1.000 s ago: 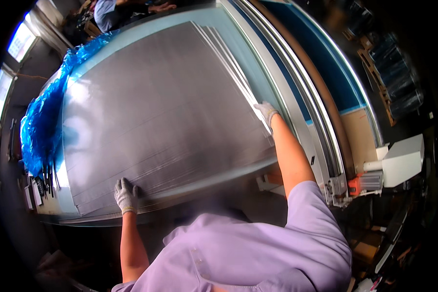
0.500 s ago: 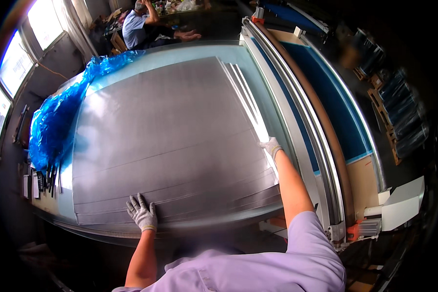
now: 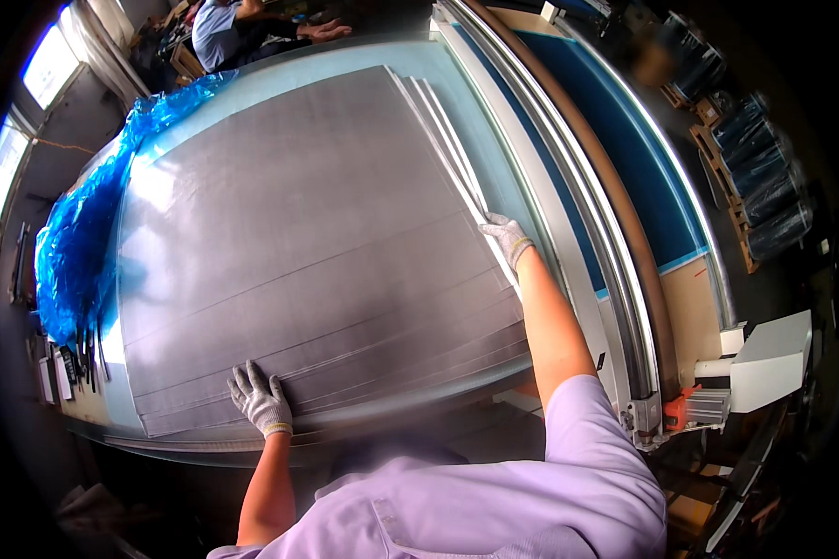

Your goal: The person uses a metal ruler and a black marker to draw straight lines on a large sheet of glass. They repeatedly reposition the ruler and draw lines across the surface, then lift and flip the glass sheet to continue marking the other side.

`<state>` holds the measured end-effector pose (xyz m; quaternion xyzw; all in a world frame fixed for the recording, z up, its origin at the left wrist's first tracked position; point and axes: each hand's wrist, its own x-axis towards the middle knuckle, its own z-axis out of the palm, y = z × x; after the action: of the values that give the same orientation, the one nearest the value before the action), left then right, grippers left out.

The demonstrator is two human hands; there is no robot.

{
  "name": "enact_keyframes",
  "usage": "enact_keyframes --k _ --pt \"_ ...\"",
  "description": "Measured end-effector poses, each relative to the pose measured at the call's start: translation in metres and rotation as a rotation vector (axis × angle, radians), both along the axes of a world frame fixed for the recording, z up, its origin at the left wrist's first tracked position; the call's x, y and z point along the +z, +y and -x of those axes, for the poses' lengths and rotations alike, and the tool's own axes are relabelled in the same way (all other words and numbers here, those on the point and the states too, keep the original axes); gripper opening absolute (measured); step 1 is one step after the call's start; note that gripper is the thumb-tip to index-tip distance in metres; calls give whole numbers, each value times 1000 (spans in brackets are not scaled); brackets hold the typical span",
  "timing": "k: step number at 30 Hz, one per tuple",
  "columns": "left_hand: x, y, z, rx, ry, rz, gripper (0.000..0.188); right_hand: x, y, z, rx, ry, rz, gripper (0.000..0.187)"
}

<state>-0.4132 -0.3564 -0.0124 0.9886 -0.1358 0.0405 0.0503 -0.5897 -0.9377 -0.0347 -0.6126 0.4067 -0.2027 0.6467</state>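
A large stack of thin grey sheets [image 3: 289, 224] lies on the glass-topped table [image 3: 410, 58], slightly fanned along its near and right sides. White edges show along the right side of the stack. My left hand [image 3: 261, 401], in a light knitted glove, rests palm down with fingers spread on the near part of the top sheet. My right hand [image 3: 506, 238], gloved the same way, is closed at the right edge of the stack, where the white edges run in under its fingers. How many sheets it grips is hidden.
Crumpled blue plastic film [image 3: 75, 252] lies along the table's left side, beside several dark strips [image 3: 91, 363]. A metal rail with a brown roller [image 3: 615, 196] borders the right side. Beyond the far edge sits another person [image 3: 219, 37]. Wrapped dark bundles [image 3: 764, 177] stand at far right.
The view has shifted, so the table and stack sit higher and further left. The white edges by my right hand look narrower. Both hands keep nearly the same places on the stack.
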Motion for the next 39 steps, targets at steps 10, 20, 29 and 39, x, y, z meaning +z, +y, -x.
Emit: enact_keyframes --k 10,20,29,39 --pt "0 0 0 2 2 -11 64 -9 11 -5 21 237 351 67" --pt "0 -1 -2 -5 6 -6 65 -7 -38 -49 114 25 312 62" --pt "-1 1 -3 -19 3 11 67 -24 -66 -73 174 203 219 64" --pt "1 -2 -4 -12 13 17 69 -27 -91 -93 297 570 635 43"
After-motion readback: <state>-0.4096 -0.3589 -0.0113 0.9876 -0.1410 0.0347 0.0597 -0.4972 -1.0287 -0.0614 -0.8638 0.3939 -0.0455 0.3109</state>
